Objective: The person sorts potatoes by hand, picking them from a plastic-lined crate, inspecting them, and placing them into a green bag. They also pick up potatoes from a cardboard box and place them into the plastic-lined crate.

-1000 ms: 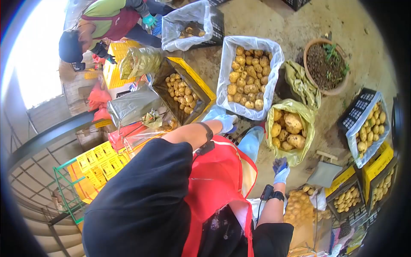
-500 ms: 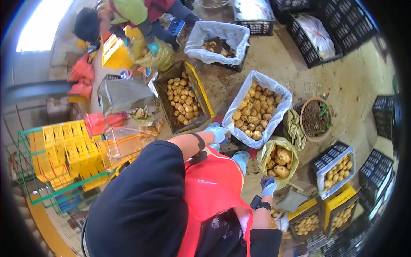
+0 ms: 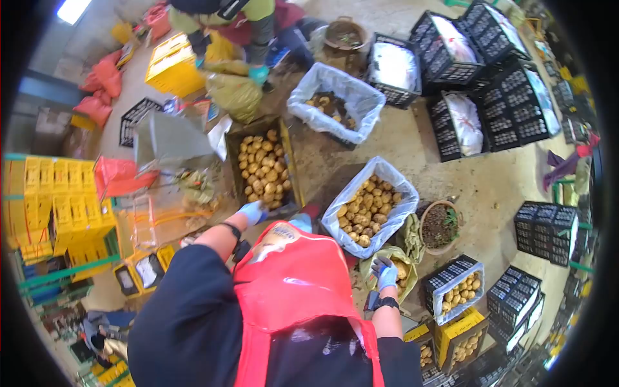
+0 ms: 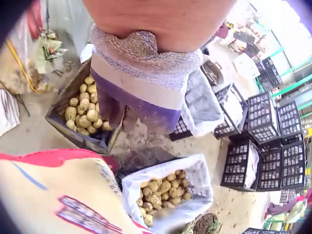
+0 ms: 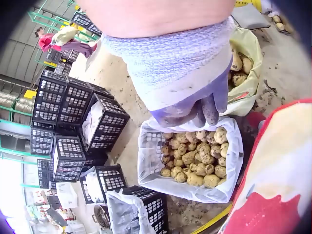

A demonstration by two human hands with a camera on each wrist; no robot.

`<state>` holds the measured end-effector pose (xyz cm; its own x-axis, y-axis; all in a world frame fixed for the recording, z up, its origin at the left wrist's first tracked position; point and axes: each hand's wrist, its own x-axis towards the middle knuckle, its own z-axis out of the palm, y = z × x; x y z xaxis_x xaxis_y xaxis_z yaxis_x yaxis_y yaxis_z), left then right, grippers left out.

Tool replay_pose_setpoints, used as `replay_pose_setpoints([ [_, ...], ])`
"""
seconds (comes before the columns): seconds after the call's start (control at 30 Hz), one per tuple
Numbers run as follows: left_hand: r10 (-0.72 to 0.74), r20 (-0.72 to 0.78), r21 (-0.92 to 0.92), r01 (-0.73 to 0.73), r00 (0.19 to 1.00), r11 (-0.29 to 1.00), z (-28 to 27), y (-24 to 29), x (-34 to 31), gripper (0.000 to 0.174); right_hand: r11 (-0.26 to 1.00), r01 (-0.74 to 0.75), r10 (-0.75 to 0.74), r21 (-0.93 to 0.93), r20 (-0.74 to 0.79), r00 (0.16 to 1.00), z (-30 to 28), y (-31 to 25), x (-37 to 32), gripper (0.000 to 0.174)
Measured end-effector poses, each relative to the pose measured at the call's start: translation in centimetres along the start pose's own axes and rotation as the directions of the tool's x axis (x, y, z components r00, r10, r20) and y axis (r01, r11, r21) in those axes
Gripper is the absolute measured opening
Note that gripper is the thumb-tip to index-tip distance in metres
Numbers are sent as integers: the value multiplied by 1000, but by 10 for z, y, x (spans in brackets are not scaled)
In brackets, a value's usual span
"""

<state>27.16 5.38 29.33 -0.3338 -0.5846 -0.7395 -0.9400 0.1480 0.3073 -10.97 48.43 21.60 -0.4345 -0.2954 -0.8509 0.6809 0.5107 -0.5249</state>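
Note:
My left hand, in a white and purple work glove, hangs beside the yellow-edged crate of potatoes. In the left wrist view its glove overlaps that crate, with nothing seen in the fingers. My right hand, gloved alike, hovers over the yellow-green bag of large potatoes. Its fingers hang loosely bent in the right wrist view and hold nothing visible. Between the two hands stands a crate with a white liner, filled with potatoes.
Another lined crate holds a few potatoes. Beyond it are stacked black crates. A pot of soil stands right of the potatoes. Another person bends over a bag at the back. Yellow crates are stacked at left.
The head view has swung, bringing more black crates into sight. My left hand has shifted from the white-lined crate toward the yellow-edged one. My right hand now overlaps the bag.

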Motion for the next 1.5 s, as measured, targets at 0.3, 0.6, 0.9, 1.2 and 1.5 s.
replay_pose_setpoints([
  [0.3,-57,118,-187,79,991,979,1,-24,1,48,997,62,-61,-45,41,997,79,-72,-32,29],
  [0.6,129,42,-323,-109,991,940,23,19,61,32,992,-82,101,98,-214,972,18,-29,-57,34],
  [0.9,227,24,-148,-221,974,964,-36,91,-5,30,984,-178,168,15,-413,895,-48,59,-64,20],
  [1.2,136,19,-95,-134,991,986,-35,102,4,35,983,-172,183,65,-228,956,-55,33,-67,21],
  [1.5,234,-84,7,-234,969,972,-26,83,24,37,984,71,-36,164,-203,978,-25,-20,-81,37],
])
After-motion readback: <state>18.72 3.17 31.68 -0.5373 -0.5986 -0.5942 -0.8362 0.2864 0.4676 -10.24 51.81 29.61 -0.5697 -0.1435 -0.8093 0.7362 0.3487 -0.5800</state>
